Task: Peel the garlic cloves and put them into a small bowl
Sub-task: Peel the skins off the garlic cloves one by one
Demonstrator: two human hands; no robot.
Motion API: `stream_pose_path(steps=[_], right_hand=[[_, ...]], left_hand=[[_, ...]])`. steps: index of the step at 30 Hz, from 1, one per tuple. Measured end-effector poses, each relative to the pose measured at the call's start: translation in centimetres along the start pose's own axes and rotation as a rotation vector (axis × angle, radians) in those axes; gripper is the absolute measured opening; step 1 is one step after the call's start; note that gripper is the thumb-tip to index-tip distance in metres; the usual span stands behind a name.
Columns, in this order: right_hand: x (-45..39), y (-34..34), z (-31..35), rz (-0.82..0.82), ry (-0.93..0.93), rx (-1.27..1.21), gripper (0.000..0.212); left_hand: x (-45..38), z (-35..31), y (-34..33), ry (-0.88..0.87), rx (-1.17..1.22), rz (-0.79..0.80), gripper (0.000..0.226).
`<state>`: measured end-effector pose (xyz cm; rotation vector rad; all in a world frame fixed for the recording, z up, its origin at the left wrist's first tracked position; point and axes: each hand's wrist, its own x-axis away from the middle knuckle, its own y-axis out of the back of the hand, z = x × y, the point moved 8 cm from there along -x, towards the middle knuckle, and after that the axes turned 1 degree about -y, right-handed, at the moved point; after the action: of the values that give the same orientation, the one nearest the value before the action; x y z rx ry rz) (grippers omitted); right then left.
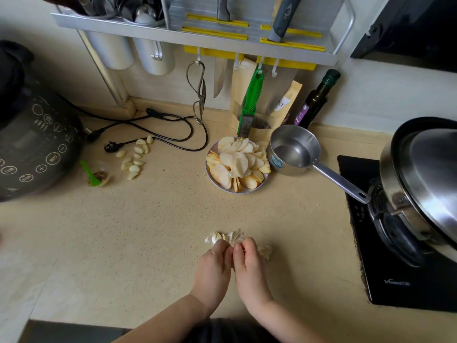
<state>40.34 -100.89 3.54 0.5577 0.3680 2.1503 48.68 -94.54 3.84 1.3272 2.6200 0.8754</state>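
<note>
Ahead of me on the speckled beige desk point(153, 219) sits a round plate of pale sliced fruit point(238, 165), and just to its right a small steel saucepan with a long handle point(294, 149) holding water. To my left stands a dark grey electric cooker with round buttons point(37, 144), a small clear cup with a green spoon point(96, 174) beside it and a black power cord point(158, 127) trailing behind. At my right a steel-lidded pan point(422, 184) rests on a black gas hob point(395, 268), and a dark glass bottle point(317, 100) stands against the wall under a metal rack hung with scissors and knives point(197, 33).
</note>
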Motion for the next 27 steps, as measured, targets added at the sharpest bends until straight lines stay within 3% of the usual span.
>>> stream_pose_path(steps=[6, 10, 14, 19, 24, 27], right_hand=[[-0.3, -0.4, -1.7, -0.028, -0.255, -0.305, 0.024], [-1.0, 0.7, -0.9, -0.065, -0.093, -0.102, 0.018], [-1.2, 0.2, -1.8, 0.046, -0.092, 0.104, 0.02], [-0.8, -0.6, -1.0, 0.083, -0.068, -0.061, 0.046], [-0.8, -0.5, -0.1, 0.08, -0.013, -0.268, 0.03], [-0.7, -1.0, 0.1, 0.094, -0.041, -0.29, 0.034]], left_hand=[[0.1, 0.6, 0.0, 0.169, 0.308, -0.029, 0.022], [0.3, 0.8, 1.0, 0.162, 0.289, -0.133, 0.02], [0.2, 1.4, 0.8, 0.157, 0.189, -0.085, 0.017], [0.0, 1.2, 0.7, 0.15, 0.208, -0.082, 0.021], [0.2, 0.6, 0.2, 0.148, 0.302, -0.046, 0.022], [0.4, 0.5, 0.2, 0.195, 0.397, -0.056, 0.027]])
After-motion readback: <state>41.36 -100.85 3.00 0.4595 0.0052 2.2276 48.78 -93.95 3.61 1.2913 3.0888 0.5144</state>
